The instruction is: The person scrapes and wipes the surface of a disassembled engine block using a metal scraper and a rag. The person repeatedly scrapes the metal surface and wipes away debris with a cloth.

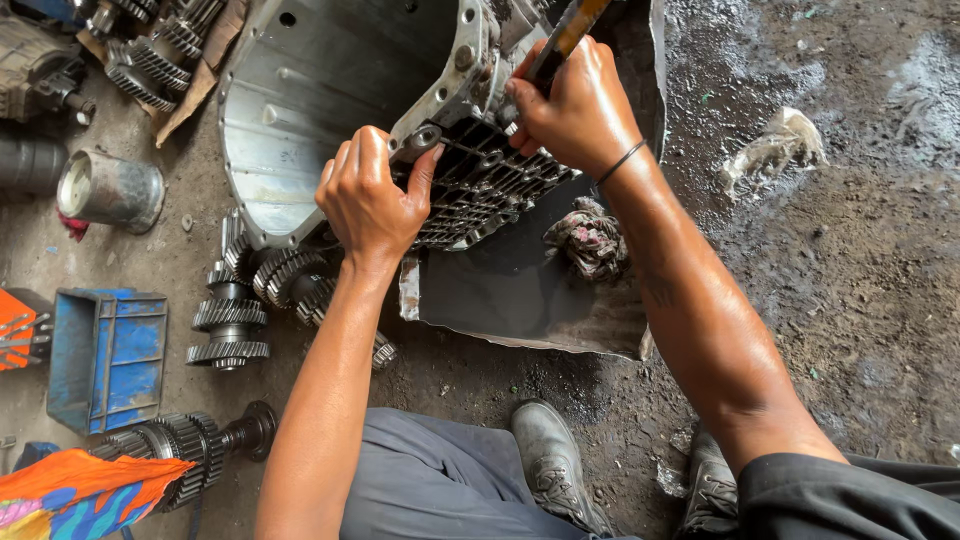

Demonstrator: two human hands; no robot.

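- Nearest, two grey shoes (550, 460) stand on the oily floor (860, 260), at the near edge of a dark metal sheet (520, 290) with a crumpled rag (590, 238) on it.
- Left of the sheet lie toothed gear shafts (232, 320) and a blue plastic crate (108, 355).
- The grey gearbox housing (330, 90) lies on its side over the sheet's far-left corner, its ribbed, greasy flange facing up.
- The left hand (370, 195) is closed over the flange edge, thumb pressing it.
- The right hand (575, 105) is clenched round a dark tool handle (562, 35) at the flange's far side.
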